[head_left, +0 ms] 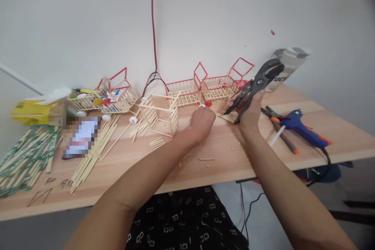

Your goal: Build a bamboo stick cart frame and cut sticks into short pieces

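My right hand [251,110] grips black pliers [259,82] with thick curved jaws pointing up and away. Their handles slant down to the left across my fingers. On the tabletop, my left hand [203,122] is closed with its knuckles up, and whatever its fingers hold is hidden. Just beyond it lie a red cap [208,103] and a white cap [202,106]. To its left stands an open frame of thin wooden sticks [159,115]. Behind, against the wall, sit small stick baskets with red rims [183,90], [216,86].
A blue glue gun [306,128] and orange-handled pliers [283,134] lie at the right. Further left are loose sticks [95,150], a phone [83,136], wrapped sticks [27,156], a yellow packet [36,112] and filled stick baskets [118,100]. Cables hang down the wall.
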Demonstrator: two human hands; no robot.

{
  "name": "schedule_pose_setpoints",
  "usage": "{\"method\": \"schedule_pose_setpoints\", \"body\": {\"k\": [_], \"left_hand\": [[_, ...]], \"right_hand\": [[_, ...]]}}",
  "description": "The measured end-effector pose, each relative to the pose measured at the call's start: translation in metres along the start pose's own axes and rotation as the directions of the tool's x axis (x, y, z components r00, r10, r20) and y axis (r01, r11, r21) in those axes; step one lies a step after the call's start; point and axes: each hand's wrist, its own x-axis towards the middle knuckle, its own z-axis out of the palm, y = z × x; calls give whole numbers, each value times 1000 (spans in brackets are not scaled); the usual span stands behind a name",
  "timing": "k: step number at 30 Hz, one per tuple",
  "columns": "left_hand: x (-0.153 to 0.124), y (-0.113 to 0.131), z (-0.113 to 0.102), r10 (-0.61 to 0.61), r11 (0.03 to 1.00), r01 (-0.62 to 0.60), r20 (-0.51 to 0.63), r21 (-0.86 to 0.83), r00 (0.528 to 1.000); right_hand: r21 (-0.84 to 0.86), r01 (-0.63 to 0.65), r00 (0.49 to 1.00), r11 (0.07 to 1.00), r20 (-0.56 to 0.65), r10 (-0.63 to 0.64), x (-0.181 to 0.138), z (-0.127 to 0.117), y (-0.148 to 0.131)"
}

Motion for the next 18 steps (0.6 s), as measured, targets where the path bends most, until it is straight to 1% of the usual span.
{"method": "schedule_pose_setpoints", "body": {"k": [3, 5, 6, 7, 9, 11, 13, 14, 15, 17, 18], "left_hand": [[-4, -3, -2, 48, 999, -48, -36, -2, 998], [-13, -7, -8, 93, 995, -95, -121, -7, 988], [-20, -9, -12, 134, 990, -139, -211, -8, 968], [-28, -11, -17, 182, 982, -191, -312, 1, 932], [-47, -13, -27, 316, 941, -336, -452, 40, 834], [-66, -15, -36, 431, 890, -441, -526, 115, 733], [-81, -16, -40, 490, 856, -485, -586, 182, 645], [-86, -17, -41, 513, 839, -505, -603, 202, 611], [-90, -18, -42, 533, 824, -523, -609, 217, 588], [-95, -20, -41, 569, 796, -558, -607, 236, 555], [-96, -20, -39, 583, 782, -574, -608, 242, 539]], "right_hand": [[13, -46, 998, 999, 47, 45, 1, 0, -2], [28, -96, 989, 995, 112, 92, 3, 0, -5], [41, -129, 980, 991, 157, 121, 3, 0, -7], [52, -173, 966, 984, 206, 159, 2, 1, -10], [59, -287, 915, 956, 312, 255, -3, 3, -17], [32, -416, 832, 909, 418, 366, -13, 4, -25], [-15, -524, 723, 852, 520, 454, -29, 5, -33], [-51, -562, 673, 825, 552, 493, -39, 5, -36], [-95, -588, 627, 803, 573, 527, -49, 4, -39], [-139, -607, 596, 782, 572, 564, -68, 4, -45], [-145, -617, 605, 774, 541, 584, -76, 5, -47]]}}
